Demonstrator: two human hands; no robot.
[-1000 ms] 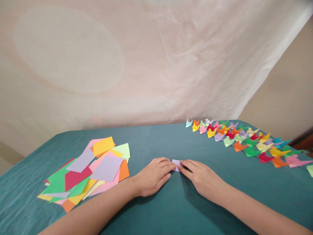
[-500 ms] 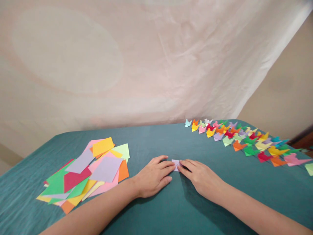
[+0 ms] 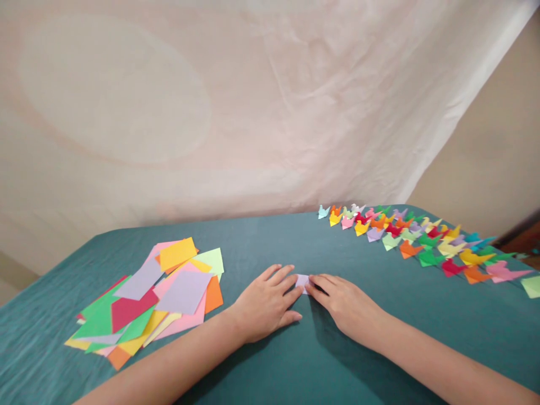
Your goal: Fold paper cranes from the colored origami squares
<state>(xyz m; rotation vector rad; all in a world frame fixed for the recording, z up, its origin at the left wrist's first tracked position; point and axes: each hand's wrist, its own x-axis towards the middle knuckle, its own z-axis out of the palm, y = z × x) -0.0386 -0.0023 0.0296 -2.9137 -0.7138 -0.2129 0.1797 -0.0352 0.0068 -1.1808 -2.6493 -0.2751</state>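
A small folded piece of lilac paper (image 3: 302,283) lies on the teal tablecloth between my hands. My left hand (image 3: 270,301) rests to its left with the fingers spread, one fingertip pressing on the paper's left edge. From the other side, my right hand (image 3: 341,301) pinches the paper's right edge between thumb and fingers. Those fingertips partly cover the paper, so its exact fold is too small to make out.
On the left lies a loose pile of coloured paper sheets (image 3: 139,287). Rows of small folded paper birds (image 3: 430,242) stand along the right side of the teal tablecloth (image 3: 261,242). A pale cloth (image 3: 236,112) hangs behind the table.
The fingers of my left hand have spread wider and its thumb has moved away from the others. My right hand keeps its pinch on the lilac paper, almost unmoved.
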